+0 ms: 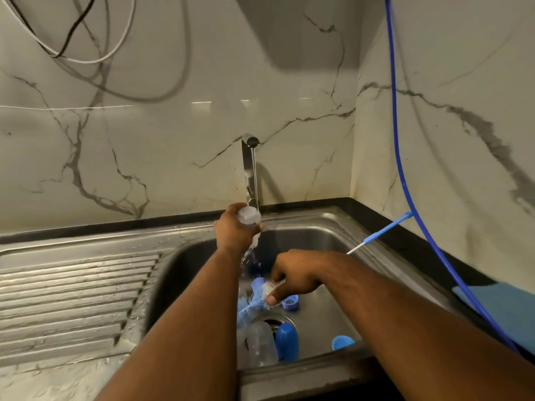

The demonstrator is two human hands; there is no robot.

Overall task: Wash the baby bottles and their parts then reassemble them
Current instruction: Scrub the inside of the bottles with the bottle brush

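The steel sink (307, 238) filled the lower middle, its tap (249, 169) running onto a clear bottle (249, 216) that the left hand (234, 231) gripped with fingers wrapped round it, up at the back of the basin. Lower down, the right hand (295, 277) had fingers and thumb curled round the whitish end of a blue brush (250, 306). By the drain lay a second clear bottle (260, 342), a blue cap (286, 341), a blue ring (290, 302) and another small blue piece (342, 342).
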